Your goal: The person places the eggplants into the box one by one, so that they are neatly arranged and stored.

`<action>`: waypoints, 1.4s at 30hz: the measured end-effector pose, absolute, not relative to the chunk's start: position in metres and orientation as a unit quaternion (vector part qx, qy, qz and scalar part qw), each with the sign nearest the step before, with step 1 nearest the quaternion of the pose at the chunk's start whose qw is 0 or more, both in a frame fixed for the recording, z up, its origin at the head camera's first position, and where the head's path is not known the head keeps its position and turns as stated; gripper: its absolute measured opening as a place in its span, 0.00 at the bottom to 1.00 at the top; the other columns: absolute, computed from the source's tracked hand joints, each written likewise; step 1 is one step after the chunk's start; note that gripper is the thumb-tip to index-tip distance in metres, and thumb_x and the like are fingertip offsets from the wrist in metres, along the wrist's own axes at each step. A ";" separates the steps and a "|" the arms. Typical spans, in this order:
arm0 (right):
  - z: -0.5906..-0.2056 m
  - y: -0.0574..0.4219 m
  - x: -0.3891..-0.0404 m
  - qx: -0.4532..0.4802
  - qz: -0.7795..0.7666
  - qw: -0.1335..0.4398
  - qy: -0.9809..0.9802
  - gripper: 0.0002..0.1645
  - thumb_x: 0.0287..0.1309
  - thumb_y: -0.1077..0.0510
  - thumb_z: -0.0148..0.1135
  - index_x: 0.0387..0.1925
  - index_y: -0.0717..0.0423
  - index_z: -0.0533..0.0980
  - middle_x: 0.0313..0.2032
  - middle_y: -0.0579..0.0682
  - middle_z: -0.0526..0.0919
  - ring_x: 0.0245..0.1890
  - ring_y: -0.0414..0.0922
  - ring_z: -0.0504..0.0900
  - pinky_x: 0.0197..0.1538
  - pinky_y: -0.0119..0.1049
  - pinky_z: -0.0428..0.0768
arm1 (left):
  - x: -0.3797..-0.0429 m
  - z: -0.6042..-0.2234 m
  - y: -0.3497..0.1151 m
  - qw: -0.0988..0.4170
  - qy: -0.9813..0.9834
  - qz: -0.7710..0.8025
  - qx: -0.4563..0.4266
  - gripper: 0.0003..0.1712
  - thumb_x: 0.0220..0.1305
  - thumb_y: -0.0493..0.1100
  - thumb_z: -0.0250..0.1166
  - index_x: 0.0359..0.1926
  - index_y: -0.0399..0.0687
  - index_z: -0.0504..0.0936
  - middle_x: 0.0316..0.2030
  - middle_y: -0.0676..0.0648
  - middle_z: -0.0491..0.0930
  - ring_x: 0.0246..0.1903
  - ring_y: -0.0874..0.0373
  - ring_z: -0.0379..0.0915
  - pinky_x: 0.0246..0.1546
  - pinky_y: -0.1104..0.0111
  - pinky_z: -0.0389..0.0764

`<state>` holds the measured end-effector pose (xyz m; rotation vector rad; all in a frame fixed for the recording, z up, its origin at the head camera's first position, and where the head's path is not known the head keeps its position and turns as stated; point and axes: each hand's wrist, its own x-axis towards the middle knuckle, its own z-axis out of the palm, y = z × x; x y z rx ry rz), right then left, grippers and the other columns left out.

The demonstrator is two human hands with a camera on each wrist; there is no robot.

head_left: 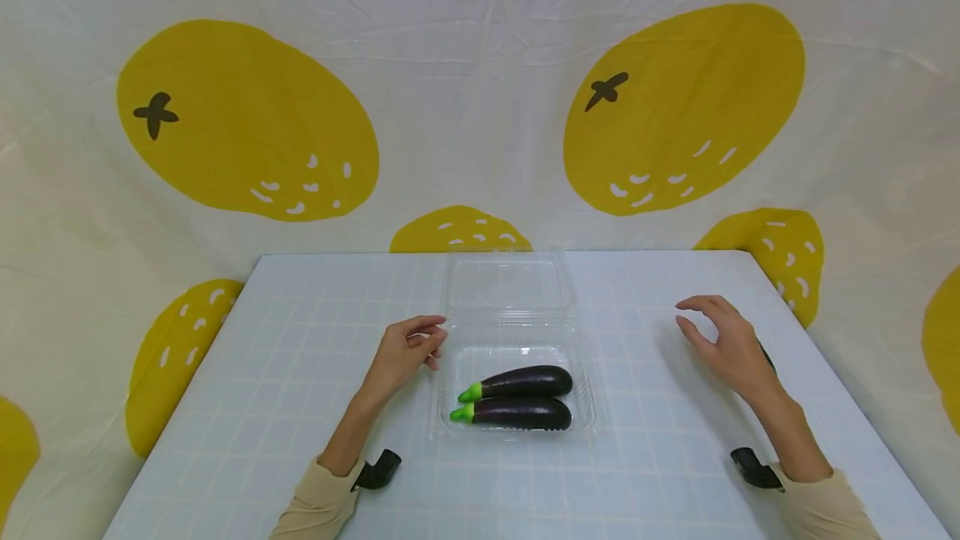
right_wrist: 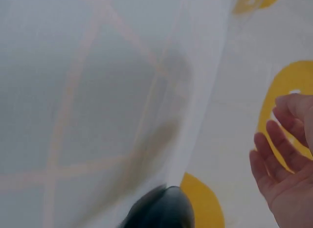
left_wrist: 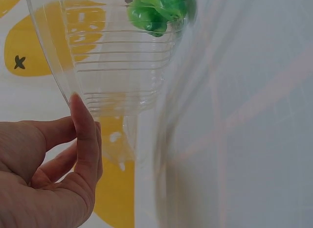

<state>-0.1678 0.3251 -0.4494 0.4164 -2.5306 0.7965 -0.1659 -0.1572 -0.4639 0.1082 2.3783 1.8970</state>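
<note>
A clear plastic clamshell box (head_left: 588,407) lies with its lid (head_left: 508,283) folded back. Inside its base are two dark purple eggplants, the upper one (head_left: 528,382) and the lower one (head_left: 525,413), green stems pointing left. At the box's upper left corner is my left hand (head_left: 401,357), fingers loosely bent, fingertips right at the rim (left_wrist: 51,66) in the left wrist view. My right hand (head_left: 727,348) hovers over the right of the table, fingers curved, thumb apart, nothing between them. Beneath it a dark glossy rounded thing (right_wrist: 164,208) shows, mostly hidden by the hand in the head view.
The table (head_left: 645,473) has a pale checked cover. Behind it hangs a white cloth (head_left: 465,107) printed with large yellow fruit. Black wrist mounts, left (head_left: 378,469) and right (head_left: 753,469), stick out from beige sleeves.
</note>
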 end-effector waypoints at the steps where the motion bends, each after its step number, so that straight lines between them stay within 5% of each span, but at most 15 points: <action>1: -0.450 0.328 -0.167 0.142 0.289 0.221 -0.921 0.14 0.61 0.68 0.70 0.49 0.62 0.81 0.48 0.59 0.81 0.50 0.57 0.78 0.55 0.08 0.55 | -0.166 -0.464 -0.157 0.049 0.779 0.624 0.037 0.21 0.71 0.37 0.67 0.60 0.29 0.79 0.43 0.34 0.82 0.23 0.56 0.79 0.29 0.72 0.83; 8: -0.454 0.348 -0.162 0.103 0.292 0.207 -0.928 0.13 0.66 0.66 0.67 0.50 0.63 0.80 0.52 0.64 0.78 0.53 0.62 0.74 0.59 0.10 0.54 | -0.165 -0.465 -0.157 0.046 0.775 0.628 0.041 0.22 0.71 0.37 0.67 0.60 0.29 0.79 0.42 0.35 0.81 0.23 0.56 0.79 0.29 0.72 0.83; 11: -0.454 0.355 -0.159 0.088 0.296 0.199 -0.930 0.14 0.67 0.66 0.66 0.52 0.63 0.79 0.54 0.65 0.76 0.55 0.64 0.73 0.71 0.34 0.66 | -0.165 -0.465 -0.156 0.047 0.778 0.626 0.040 0.22 0.71 0.37 0.67 0.60 0.29 0.79 0.43 0.34 0.82 0.23 0.55 0.79 0.29 0.72 0.83; 14: -0.455 0.362 -0.157 0.083 0.297 0.195 -0.931 0.14 0.67 0.66 0.65 0.53 0.64 0.78 0.55 0.67 0.75 0.56 0.66 0.71 0.67 0.65 0.67 | -0.165 -0.465 -0.157 0.043 0.779 0.624 0.041 0.22 0.71 0.37 0.67 0.61 0.28 0.79 0.43 0.34 0.81 0.23 0.55 0.78 0.28 0.72 0.83; 17: -0.458 0.370 -0.158 0.088 0.294 0.205 -0.929 0.15 0.66 0.66 0.66 0.52 0.65 0.78 0.55 0.67 0.75 0.56 0.66 0.72 0.73 0.49 0.65 | -0.162 -0.459 -0.156 0.046 0.781 0.622 0.039 0.21 0.71 0.35 0.66 0.61 0.26 0.78 0.43 0.31 0.81 0.23 0.53 0.79 0.28 0.72 0.83; 21: -0.463 0.379 -0.159 0.094 0.287 0.205 -0.931 0.16 0.64 0.68 0.68 0.52 0.67 0.78 0.54 0.71 0.74 0.55 0.68 0.71 0.71 0.52 0.67 | -0.163 -0.459 -0.156 0.048 0.783 0.620 0.037 0.21 0.71 0.35 0.66 0.61 0.27 0.78 0.43 0.32 0.81 0.23 0.54 0.78 0.29 0.73 0.83; 24: -0.467 0.384 -0.157 0.094 0.283 0.194 -0.934 0.18 0.62 0.70 0.68 0.52 0.69 0.77 0.53 0.73 0.73 0.54 0.71 0.70 0.57 0.73 0.65 | -0.166 -0.466 -0.158 0.045 0.781 0.622 0.040 0.22 0.71 0.38 0.67 0.61 0.29 0.79 0.43 0.34 0.82 0.24 0.55 0.79 0.29 0.73 0.83; 42: -0.471 0.397 -0.150 0.037 0.250 0.110 -0.961 0.29 0.64 0.67 0.68 0.62 0.71 0.68 0.58 0.78 0.65 0.55 0.73 0.66 0.53 0.75 0.70 | -0.165 -0.462 -0.157 0.050 0.775 0.629 0.040 0.23 0.70 0.38 0.68 0.61 0.30 0.79 0.44 0.31 0.81 0.23 0.53 0.80 0.29 0.72 0.83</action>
